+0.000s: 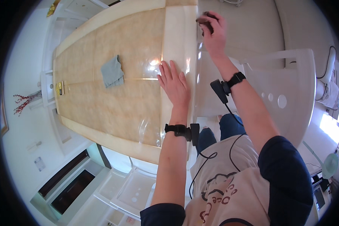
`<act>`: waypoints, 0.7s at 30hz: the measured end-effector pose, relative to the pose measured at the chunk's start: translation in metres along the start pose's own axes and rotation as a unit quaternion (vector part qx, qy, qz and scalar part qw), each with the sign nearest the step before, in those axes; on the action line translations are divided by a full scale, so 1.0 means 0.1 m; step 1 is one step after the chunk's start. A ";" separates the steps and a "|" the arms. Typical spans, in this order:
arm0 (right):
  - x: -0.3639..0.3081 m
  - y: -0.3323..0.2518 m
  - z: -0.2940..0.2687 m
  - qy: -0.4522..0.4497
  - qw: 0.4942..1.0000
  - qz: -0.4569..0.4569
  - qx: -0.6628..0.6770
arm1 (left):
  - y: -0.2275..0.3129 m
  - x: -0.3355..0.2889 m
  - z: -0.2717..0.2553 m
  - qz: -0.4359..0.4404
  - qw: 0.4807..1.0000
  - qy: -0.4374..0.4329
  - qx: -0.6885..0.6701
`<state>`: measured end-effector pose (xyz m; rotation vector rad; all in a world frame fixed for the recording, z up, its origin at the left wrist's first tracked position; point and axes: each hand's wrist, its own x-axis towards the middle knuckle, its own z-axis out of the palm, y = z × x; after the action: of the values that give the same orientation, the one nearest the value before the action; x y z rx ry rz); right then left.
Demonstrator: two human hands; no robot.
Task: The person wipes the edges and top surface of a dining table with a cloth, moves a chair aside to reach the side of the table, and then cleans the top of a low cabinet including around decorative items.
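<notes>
My left hand (174, 83) lies flat on the pale border of the table (113, 109), fingers spread, holding nothing. At the table's far right edge, my right hand (216, 35) is closed around a dark brown, cloth-like thing (207, 27). Motion blurs it and my fingers cover part of it, so its exact kind is unclear. A folded grey-blue cloth (112, 71) rests on the tan tabletop, apart from both hands. Each wrist wears a black strap with a small device and a cable.
A white chair (295, 86) with round holes stands close on my right, beside a pale sofa (260, 26). More white chairs (135, 192) stand at the lower left. A small yellow packet (60, 88) sits at the table's left end. Dark cables hang across my lap.
</notes>
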<state>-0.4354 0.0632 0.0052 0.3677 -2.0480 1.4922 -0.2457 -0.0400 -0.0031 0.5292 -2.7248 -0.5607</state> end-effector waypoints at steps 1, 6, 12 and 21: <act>-0.01 -0.03 -0.05 0.019 0.999 0.022 0.025 | -0.01 0.00 0.00 0.004 1.000 0.006 -0.003; -0.03 -0.26 -0.19 -0.073 0.982 0.094 0.149 | -0.06 -0.02 0.00 0.005 0.998 0.014 -0.056; -0.71 -0.28 0.13 -0.162 0.953 -0.154 -0.206 | -0.63 -0.31 -0.48 -0.010 0.990 0.033 -0.135; -1.53 -0.87 -0.32 -0.247 0.963 -0.109 -0.015 | -1.25 -1.49 -1.05 -0.097 0.995 0.032 0.015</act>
<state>-0.2586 0.0468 -0.0112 1.0051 -2.3048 1.3238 -0.0389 -0.1184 0.0019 0.8109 -2.6429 -0.5401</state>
